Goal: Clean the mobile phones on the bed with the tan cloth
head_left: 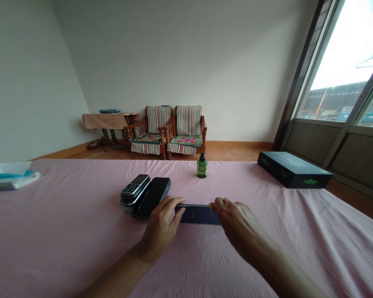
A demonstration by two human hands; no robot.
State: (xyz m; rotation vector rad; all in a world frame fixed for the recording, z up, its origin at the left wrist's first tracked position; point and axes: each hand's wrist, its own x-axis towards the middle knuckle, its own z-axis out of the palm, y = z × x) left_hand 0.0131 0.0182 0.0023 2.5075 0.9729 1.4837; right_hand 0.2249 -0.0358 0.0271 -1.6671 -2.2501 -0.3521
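A dark blue smartphone (195,215) stands on its long edge on the pink cloth, its flat face turned toward me. My left hand (163,225) grips the left end, fingers over the top edge and thumb on the face. At the other end, my right hand (233,217) is closed with its fingers bent at the top corner. A small tan bit shows at those fingertips, and I cannot tell whether it is a finger or something held. Just left of my left hand lie a black smartphone (152,196) and a stacked keypad phone (136,187).
Beyond the phone stands a green bottle (202,167) with a black top. A black box (294,169) lies at the right, and a white and blue packet (12,176) at the left. Two wooden chairs (186,138) stand by the wall, past the pink cloth's (81,231) far edge.
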